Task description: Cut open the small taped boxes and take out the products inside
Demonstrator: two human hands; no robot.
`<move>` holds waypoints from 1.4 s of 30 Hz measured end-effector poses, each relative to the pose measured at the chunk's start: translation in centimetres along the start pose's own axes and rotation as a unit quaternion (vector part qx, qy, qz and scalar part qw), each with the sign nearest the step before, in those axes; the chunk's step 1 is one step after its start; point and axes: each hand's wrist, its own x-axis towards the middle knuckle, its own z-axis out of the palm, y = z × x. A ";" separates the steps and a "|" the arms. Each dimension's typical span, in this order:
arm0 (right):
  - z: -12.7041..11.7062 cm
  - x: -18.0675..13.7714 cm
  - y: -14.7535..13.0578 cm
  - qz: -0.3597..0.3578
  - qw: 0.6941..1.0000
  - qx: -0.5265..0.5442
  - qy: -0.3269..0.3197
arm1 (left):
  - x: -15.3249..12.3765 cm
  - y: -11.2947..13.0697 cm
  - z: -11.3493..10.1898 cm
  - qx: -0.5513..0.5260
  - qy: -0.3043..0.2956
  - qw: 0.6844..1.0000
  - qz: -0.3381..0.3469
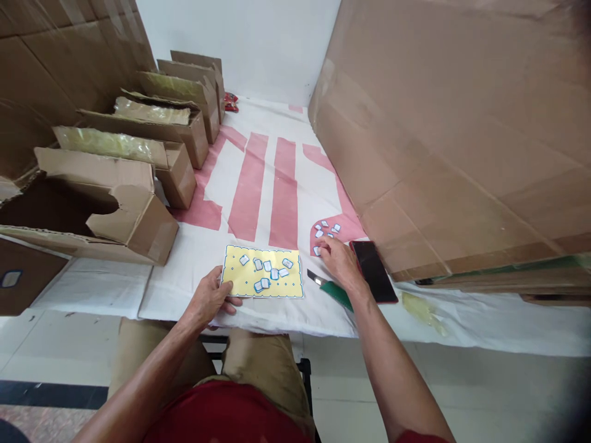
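Note:
A yellow card [262,271] with several small white-and-blue stickers on it lies near the table's front edge. My left hand [211,298] grips its lower left corner, thumb on top. My right hand [338,261] reaches to a loose cluster of small stickers [327,231] on the white-and-red cloth, its fingertips closed on one at the cluster's near edge. A green-handled knife [323,282] lies just under my right wrist, and a dark phone [373,271] lies beside it.
A row of open cardboard boxes [138,154] with plastic-wrapped contents lines the left side. A huge cardboard box [452,135] fills the right. A crumpled clear wrapper [422,311] lies near the front edge. My knees are below the table edge.

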 end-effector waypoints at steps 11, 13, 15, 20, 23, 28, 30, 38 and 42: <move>-0.5 1.1 0.1 -0.021 0.999 0.025 -0.005 | 0.2 -0.2 -0.1 -0.011 -0.005 1.000 0.004; -1.0 0.6 -0.6 -0.030 0.999 0.039 -0.007 | 0.2 -0.1 -0.1 -0.014 -0.007 1.000 0.003; -1.3 0.0 -2.0 -0.056 0.997 0.059 -0.020 | 0.2 -0.1 -0.1 -0.018 -0.007 1.000 0.000; 0.2 -0.9 -7.3 -0.127 0.987 0.069 -0.067 | 0.0 0.0 0.0 -0.012 0.002 1.000 -0.002; 1.7 -1.3 -9.5 -0.143 0.985 0.039 -0.086 | -0.2 0.2 0.1 0.003 0.007 1.000 -0.007; 0.4 -0.4 -7.8 -0.090 0.995 0.007 -0.048 | -0.4 0.5 0.2 -0.010 0.006 1.000 -0.007; -1.2 0.8 -5.5 -0.032 0.999 -0.005 -0.017 | -0.3 0.5 0.2 -0.012 0.007 1.000 -0.008; -2.1 4.8 -0.2 0.068 0.997 -0.001 -0.027 | 0.0 0.0 0.1 -0.007 0.009 1.000 -0.006; -2.1 3.5 -1.7 0.024 0.998 0.049 -0.007 | 0.2 -0.1 0.1 -0.008 0.007 1.000 0.000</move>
